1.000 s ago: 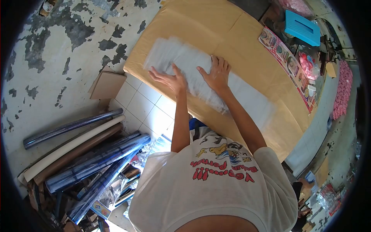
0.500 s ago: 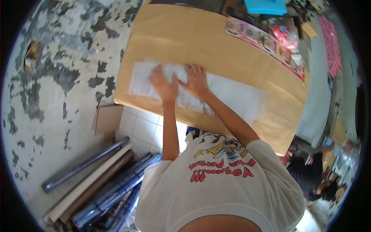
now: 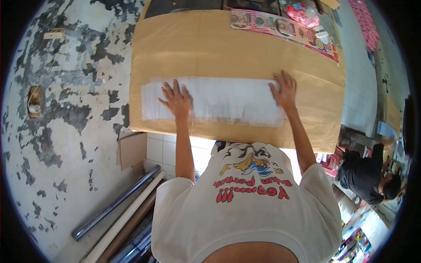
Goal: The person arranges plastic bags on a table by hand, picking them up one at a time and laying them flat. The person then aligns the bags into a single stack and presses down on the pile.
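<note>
A long whitish, semi-see-through sheet (image 3: 232, 98) lies flat across the brown paper covering (image 3: 188, 44) of the table, close to the edge by my body. On the left part of the sheet my left hand (image 3: 177, 101) rests with its fingers spread. My right hand (image 3: 286, 91) lies at the sheet's right end, fingers apart, partly on the brown paper. Neither hand grips anything.
Printed strips (image 3: 285, 30) and a pink plastic bag (image 3: 302, 15) lie at the table's far right. A peeling wall (image 3: 66, 144) stands at the left, with long rolls (image 3: 118, 201) below it. Another person (image 3: 366, 175) is at the right.
My right hand has slid from the sheet's middle to its right end. My left hand, blurred before, has settled on the left part. The camera view has turned slightly, so the sheet lies more level.
</note>
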Motion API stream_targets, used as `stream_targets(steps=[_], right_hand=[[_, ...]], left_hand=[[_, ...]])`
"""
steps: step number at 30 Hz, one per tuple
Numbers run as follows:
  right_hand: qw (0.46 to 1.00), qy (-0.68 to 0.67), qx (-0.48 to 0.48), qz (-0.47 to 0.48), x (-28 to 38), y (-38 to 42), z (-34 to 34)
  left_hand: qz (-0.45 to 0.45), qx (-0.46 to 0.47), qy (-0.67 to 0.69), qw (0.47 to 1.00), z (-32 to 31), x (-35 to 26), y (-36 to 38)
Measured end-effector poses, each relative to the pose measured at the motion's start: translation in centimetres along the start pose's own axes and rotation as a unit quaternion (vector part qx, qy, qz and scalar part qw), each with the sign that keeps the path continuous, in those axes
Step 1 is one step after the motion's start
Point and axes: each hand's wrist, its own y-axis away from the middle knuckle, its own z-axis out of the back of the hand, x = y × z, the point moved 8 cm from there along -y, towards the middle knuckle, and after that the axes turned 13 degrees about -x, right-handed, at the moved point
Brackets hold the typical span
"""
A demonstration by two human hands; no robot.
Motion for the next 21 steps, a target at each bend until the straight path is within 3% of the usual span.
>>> stream_targets(steps=[2,4,5,6,8,14,17,21], right_hand=[[1.0,-0.012,0.019,0.005,-0.6,0.2,-0.3],[1.0,-0.01,0.012,-0.003,0.1,-0.3,0.0],[1.0,-0.004,0.016,-0.004,0.2,-0.1,0.5],[1.0,-0.009,0.021,-0.004,0.4,-0.1,0.8],[0.999,-0.021,0.029,-0.004,0.8,-0.4,0.9],[0.988,-0.129,0.091,-0.005,0.0,-0.5,0.6],[0.994,-0.076,0.061,0.053,-1.0,0.2,1.9],[0.992,0.087,-0.057,-0.068,-9.3,4.0,6.4]], left_hand=[[-0.042,-0.043,-0.052,0.997,0.6,-1.6,0.4],[-0.204,0.019,0.11,0.973,3.6,-8.1,3.0],[-0.25,0.122,0.237,0.931,4.9,-11.6,5.2],[-0.327,0.186,0.272,0.886,6.0,-15.2,7.6],[-0.419,0.214,0.31,0.826,6.3,-20.2,12.3],[-0.396,0.111,0.325,0.852,4.4,-26.0,12.2],[-0.411,0.12,0.309,0.849,5.3,-26.5,12.2],[-0.412,0.144,0.294,0.851,5.8,-27.2,11.4]])
